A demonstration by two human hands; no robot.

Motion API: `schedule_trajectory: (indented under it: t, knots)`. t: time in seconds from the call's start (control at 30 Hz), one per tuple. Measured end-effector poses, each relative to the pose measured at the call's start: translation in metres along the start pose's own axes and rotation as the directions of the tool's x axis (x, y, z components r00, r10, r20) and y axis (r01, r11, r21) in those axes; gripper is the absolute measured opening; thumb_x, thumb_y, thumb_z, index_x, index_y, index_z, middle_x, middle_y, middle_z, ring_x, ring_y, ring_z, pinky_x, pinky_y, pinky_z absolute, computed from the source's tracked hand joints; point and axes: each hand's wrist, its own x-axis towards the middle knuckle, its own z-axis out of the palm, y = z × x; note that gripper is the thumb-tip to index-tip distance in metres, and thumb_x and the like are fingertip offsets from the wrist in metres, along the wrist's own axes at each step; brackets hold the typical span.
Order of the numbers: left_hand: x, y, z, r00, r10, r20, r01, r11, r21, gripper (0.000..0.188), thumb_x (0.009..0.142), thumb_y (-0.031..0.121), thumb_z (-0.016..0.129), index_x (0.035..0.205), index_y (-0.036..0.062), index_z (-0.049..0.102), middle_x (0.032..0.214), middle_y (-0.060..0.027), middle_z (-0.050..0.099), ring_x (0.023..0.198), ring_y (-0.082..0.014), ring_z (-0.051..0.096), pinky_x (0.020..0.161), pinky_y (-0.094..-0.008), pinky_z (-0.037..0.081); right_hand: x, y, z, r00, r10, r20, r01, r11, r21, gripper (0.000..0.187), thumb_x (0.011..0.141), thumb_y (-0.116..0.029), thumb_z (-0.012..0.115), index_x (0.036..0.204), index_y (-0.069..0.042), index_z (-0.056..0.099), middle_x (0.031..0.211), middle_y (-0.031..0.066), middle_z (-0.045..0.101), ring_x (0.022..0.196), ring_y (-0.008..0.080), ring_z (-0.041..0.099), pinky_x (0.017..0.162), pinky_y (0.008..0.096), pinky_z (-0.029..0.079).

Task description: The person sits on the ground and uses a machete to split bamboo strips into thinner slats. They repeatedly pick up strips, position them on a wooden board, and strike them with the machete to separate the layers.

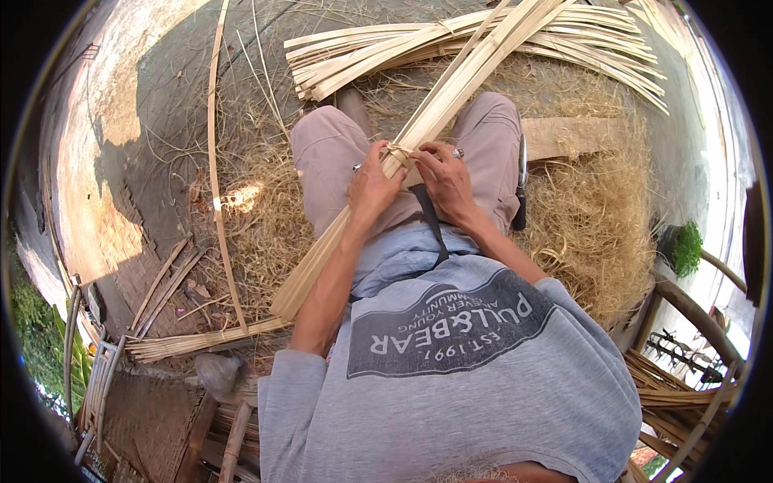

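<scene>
A long bundle of pale split bamboo strips (463,84) lies slantwise across my lap, from the lower left up past my knees. Around its middle runs a thin binding strip (398,150), wound into what looks like a knot. My left hand (374,187) is closed round the bundle just below that binding, thumb near the knot. On the right side of the bundle, my right hand (445,179) has its fingertips pinched together at the binding strip; the strip's end is partly hidden by the fingers. Both hands wear rings.
Beyond my knees a tied bundle of strips (346,68) lies across the floor. Curly shavings (592,233) pile up on both sides. A single long strip (213,161) and another bundle (205,342) lie at left. Right of my knee rests a wooden board (568,137); a knife-like tool (520,205) hangs there.
</scene>
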Motion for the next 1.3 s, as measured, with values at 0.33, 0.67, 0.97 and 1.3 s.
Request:
schedule_trajectory:
  t: [0.33, 0.67, 0.97, 1.3]
  knots:
    - [-0.016, 0.012, 0.007, 0.966, 0.165, -0.200, -0.117, 0.966, 0.232, 0.071, 0.080, 0.033, 0.079, 0.140, 0.0150, 0.044, 0.121, -0.0141, 0.069, 0.101, -0.0371, 0.068, 0.087, -0.0519, 0.045, 0.006, -0.009, 0.000, 0.995, 0.026, 0.097, -0.014, 0.992, -0.124, 0.023, 0.087, -0.007, 0.065, 0.109, -0.013, 0.069, 0.104, 0.0086, 0.063, 0.103, 0.0299, 0.063, 0.091, 0.0418, 0.047]
    - [-0.025, 0.003, 0.030, 0.840, 0.384, -0.385, -0.205, 0.879, 0.430, 0.035, 0.078, 0.030, 0.080, 0.103, 0.0144, 0.061, 0.119, -0.0072, 0.057, 0.111, -0.0299, 0.057, 0.091, -0.0481, 0.042, 0.003, -0.002, 0.026, 0.950, 0.295, 0.100, -0.312, 0.903, 0.296, 0.023, 0.092, -0.001, 0.057, 0.112, 0.004, 0.066, 0.107, 0.0227, 0.068, 0.102, 0.0378, 0.066, 0.092, 0.0435, 0.052]
    - [-0.016, 0.009, 0.034, 0.876, 0.259, -0.406, -0.107, 0.926, 0.361, 0.031, 0.081, 0.032, 0.074, 0.098, 0.0119, 0.057, 0.110, -0.0082, 0.055, 0.104, -0.0311, 0.056, 0.090, -0.0487, 0.040, 0.018, -0.008, 0.023, 0.879, 0.441, 0.180, -0.476, 0.795, 0.376, 0.018, 0.091, -0.009, 0.064, 0.102, 0.005, 0.070, 0.095, 0.0230, 0.073, 0.089, 0.0357, 0.072, 0.083, 0.0423, 0.056]
    - [-0.014, 0.011, 0.030, 0.887, 0.230, -0.399, -0.082, 0.932, 0.353, 0.032, 0.085, 0.037, 0.071, 0.096, 0.0115, 0.055, 0.107, -0.0086, 0.056, 0.099, -0.0312, 0.056, 0.089, -0.0491, 0.038, 0.040, -0.015, 0.017, 0.809, 0.536, 0.242, -0.583, 0.782, 0.221, 0.022, 0.088, -0.019, 0.073, 0.089, 0.002, 0.071, 0.078, 0.0165, 0.074, 0.074, 0.0268, 0.074, 0.070, 0.0388, 0.057]
